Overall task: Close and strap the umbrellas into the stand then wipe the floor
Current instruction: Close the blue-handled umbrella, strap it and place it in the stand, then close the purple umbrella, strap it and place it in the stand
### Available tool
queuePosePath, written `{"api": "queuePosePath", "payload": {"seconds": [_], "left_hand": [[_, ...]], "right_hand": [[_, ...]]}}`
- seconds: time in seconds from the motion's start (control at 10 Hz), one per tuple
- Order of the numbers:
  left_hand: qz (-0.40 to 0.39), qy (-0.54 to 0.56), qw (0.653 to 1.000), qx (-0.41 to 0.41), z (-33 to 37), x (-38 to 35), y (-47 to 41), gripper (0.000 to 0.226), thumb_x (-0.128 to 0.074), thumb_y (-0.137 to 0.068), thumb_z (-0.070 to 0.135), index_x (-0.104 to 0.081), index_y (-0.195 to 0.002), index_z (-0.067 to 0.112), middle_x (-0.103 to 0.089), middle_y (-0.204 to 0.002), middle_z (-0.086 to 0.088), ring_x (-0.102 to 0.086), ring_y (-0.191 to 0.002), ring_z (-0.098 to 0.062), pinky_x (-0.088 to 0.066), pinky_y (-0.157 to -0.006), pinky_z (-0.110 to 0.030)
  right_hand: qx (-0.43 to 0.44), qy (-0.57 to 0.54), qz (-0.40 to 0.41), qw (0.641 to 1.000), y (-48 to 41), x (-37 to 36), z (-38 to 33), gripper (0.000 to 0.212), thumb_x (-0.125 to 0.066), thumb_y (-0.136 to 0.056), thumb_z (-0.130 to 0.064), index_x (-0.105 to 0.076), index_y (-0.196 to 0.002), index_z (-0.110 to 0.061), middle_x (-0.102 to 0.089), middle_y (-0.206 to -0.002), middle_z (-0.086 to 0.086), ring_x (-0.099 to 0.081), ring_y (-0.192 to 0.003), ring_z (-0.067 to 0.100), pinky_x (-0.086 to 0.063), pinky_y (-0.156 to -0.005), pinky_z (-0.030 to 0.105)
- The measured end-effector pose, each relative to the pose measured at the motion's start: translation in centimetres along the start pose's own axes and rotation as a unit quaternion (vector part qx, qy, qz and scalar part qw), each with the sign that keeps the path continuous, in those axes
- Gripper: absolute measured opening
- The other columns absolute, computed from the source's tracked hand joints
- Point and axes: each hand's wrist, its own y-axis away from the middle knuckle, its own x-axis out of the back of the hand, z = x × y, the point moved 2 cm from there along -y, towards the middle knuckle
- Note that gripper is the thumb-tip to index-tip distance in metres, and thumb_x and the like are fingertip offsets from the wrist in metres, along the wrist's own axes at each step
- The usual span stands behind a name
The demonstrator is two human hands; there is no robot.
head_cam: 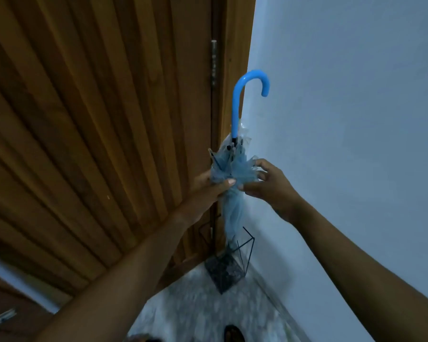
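A closed blue umbrella (232,206) with a translucent canopy and a curved blue handle (240,95) stands upright, its tip down inside a black wire stand (235,262) in the corner. My left hand (208,186) grips the bunched canopy from the left, thumb across the folds. My right hand (265,183) pinches the loose folds on the right side, fingers spread around the fabric. The upper canopy folds still flare outward around the ribs.
A slatted wooden door (97,132) with hinges fills the left. A pale wall (356,119) runs along the right. The speckled floor (195,309) lies below, with a dark foot or sandal (234,334) at the bottom edge.
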Motion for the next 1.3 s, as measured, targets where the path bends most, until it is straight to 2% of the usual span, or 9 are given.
{"api": "queuePosePath", "payload": {"seconds": [0.1,0.2,0.3,0.5,0.7,0.8,1.0,1.1,1.3], "left_hand": [[0.003,-0.028,0.999,0.043,-5.0,0.0,-6.5,0.037,-0.077,-0.084,0.03,-0.07,-0.119,0.019,-0.071,-0.123,-0.004,-0.064,-0.119,-0.026,-0.051,-0.102,-0.039],[0.021,-0.068,0.991,0.117,-11.8,0.1,-12.6,0.02,-0.067,-0.094,0.014,-0.069,-0.113,0.016,-0.068,-0.113,0.003,-0.064,-0.112,-0.023,-0.052,-0.086,-0.013],[0.014,-0.095,0.97,0.225,-20.4,1.0,-16.5,0.011,-0.057,-0.096,-0.004,-0.063,-0.101,0.003,-0.066,-0.091,-0.005,-0.062,-0.08,-0.017,-0.051,-0.061,-0.011],[0.028,-0.231,0.915,0.33,-32.1,2.3,-20.5,0.043,-0.061,-0.097,0.024,-0.054,-0.134,0.003,-0.06,-0.129,-0.008,-0.056,-0.124,-0.027,-0.045,-0.106,-0.04],[0.029,-0.081,0.948,0.307,-39.0,2.7,-22.5,0.047,-0.044,-0.098,-0.011,-0.038,-0.144,-0.003,-0.049,-0.142,-0.014,-0.049,-0.126,-0.021,-0.046,-0.089,-0.008],[0.012,0.005,0.939,0.345,-40.3,3.0,-22.9,0.049,-0.073,-0.088,0.017,-0.056,-0.129,-0.003,-0.072,-0.112,-0.004,-0.065,-0.106,-0.01,-0.047,-0.09,-0.012],[0.06,-0.067,0.929,0.358,-36.7,3.8,-20.7,0.056,-0.059,-0.096,0.001,-0.039,-0.148,0.007,-0.043,-0.152,-0.014,-0.042,-0.14,-0.027,-0.04,-0.111,-0.035],[0.068,-0.103,0.919,0.374,-32.3,5.1,-16.3,0.057,-0.06,-0.097,0.005,-0.039,-0.149,0.007,-0.043,-0.15,-0.013,-0.042,-0.139,-0.028,-0.045,-0.094,-0.029],[0.19,-0.098,0.913,0.348,-21.1,11.4,-0.8,0.023,-0.058,-0.095,-0.004,-0.063,-0.117,-0.002,-0.06,-0.096,-0.006,-0.057,-0.08,-0.014,-0.043,-0.056,-0.005]], "right_hand": [[-0.046,0.024,-0.003,0.999,-6.5,2.3,5.2,0.049,-0.077,-0.076,0.012,-0.059,-0.118,-0.007,-0.07,-0.116,0.015,-0.069,-0.107,0.027,-0.059,-0.093,0.04],[-0.095,0.042,0.017,0.994,-12.6,3.6,12.2,0.047,-0.08,-0.073,0.012,-0.059,-0.112,-0.004,-0.068,-0.105,0.01,-0.068,-0.092,0.022,-0.06,-0.077,0.028],[-0.121,0.089,0.044,0.988,-17.2,3.5,20.5,0.041,-0.085,-0.071,0.004,-0.059,-0.09,-0.02,-0.067,-0.091,0.001,-0.064,-0.083,0.019,-0.055,-0.072,0.036],[-0.18,0.15,0.032,0.972,-22.3,2.8,35.1,0.039,-0.085,-0.071,-0.007,-0.061,-0.093,-0.027,-0.069,-0.096,-0.003,-0.066,-0.093,0.021,-0.05,-0.075,0.033],[-0.238,0.237,-0.005,0.942,-24.5,2.1,42.4,0.046,-0.078,-0.082,-0.017,-0.063,-0.125,-0.013,-0.07,-0.12,0.008,-0.065,-0.11,0.026,-0.045,-0.081,0.025],[-0.26,0.247,0.01,0.933,-24.7,1.9,44.1,0.047,-0.075,-0.085,-0.015,-0.061,-0.13,-0.012,-0.069,-0.126,0.011,-0.063,-0.117,0.031,-0.049,-0.093,0.033],[-0.277,0.244,0.039,0.928,-23.7,1.1,40.2,0.07,-0.076,-0.086,-0.02,-0.045,-0.148,-0.014,-0.058,-0.142,0.013,-0.055,-0.129,0.032,-0.043,-0.106,0.038],[-0.291,0.247,0.071,0.921,-20.8,-0.7,36.3,0.068,-0.074,-0.087,-0.022,-0.044,-0.148,-0.012,-0.057,-0.141,0.016,-0.054,-0.13,0.034,-0.042,-0.105,0.038],[-0.265,0.223,-0.064,0.936,-11.7,-11.4,28.5,0.044,-0.074,-0.086,-0.028,-0.063,-0.126,-0.012,-0.067,-0.122,0.01,-0.062,-0.115,0.028,-0.048,-0.101,0.039]]}}
